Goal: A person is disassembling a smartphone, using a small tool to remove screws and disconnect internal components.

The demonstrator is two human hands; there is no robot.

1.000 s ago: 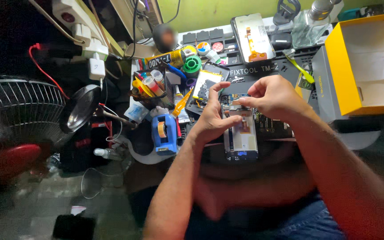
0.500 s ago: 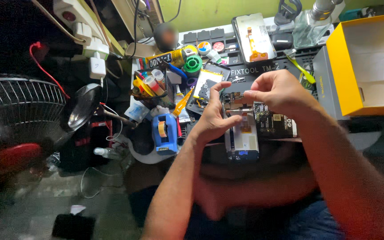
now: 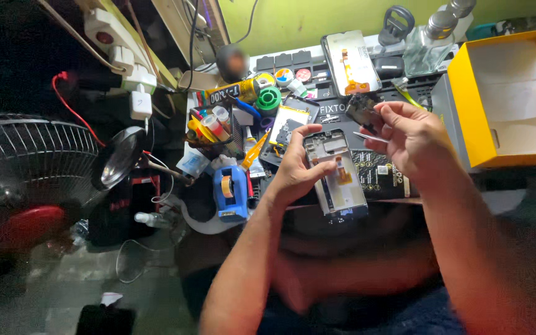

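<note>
I am looking down at a crowded repair surface. My left hand holds an opened phone frame by its left edge, grip closed around it, thumb lying over the top left corner. The frame lies face down at the near edge of the surface, just in front of me, with an orange flex strip showing inside it.

My right hand is raised just right of the frame's top. Its grip is pinched shut on a small dark part, held up between thumb and fingertips. Thin tweezers also stick out leftward from this hand.

Beyond my hands, another phone screen lies face down near the green wall. A yellow box sits open at the right. A blue tape dispenser stands left of my left wrist, with a green spool and small bottles behind it. Far left are a magnifier and a fan.
</note>
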